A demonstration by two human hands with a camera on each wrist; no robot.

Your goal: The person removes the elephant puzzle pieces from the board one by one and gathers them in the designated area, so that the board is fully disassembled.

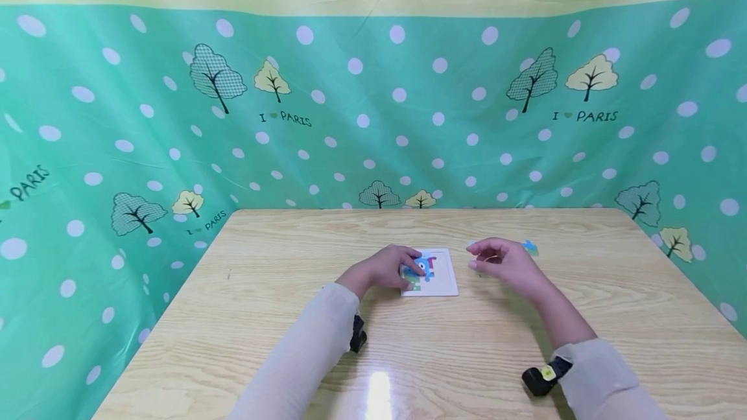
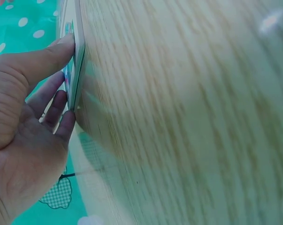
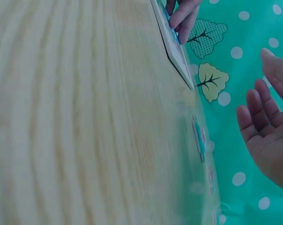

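A square white-framed jigsaw board [image 1: 445, 277] lies flat on the table, partly filled with pieces showing a blue one-eyed figure. My left hand [image 1: 388, 267] rests on the board's left side, its fingers spread over the pieces and the thumb near the lower left. In the left wrist view, the thumb and fingertips touch the board [image 2: 77, 56] at its edge. To the right of the board, my right hand [image 1: 506, 266] hovers with loosely bent fingers and nothing between them. A loose puzzle piece [image 1: 530, 247] lies just beyond it, and the hand partly hides others.
A wooden table [image 1: 280, 316] carries everything. Loose puzzle pieces [image 3: 199, 139] lie in a row past the board in the right wrist view. Behind the table hangs a green dotted curtain [image 1: 327, 102] with printed trees.
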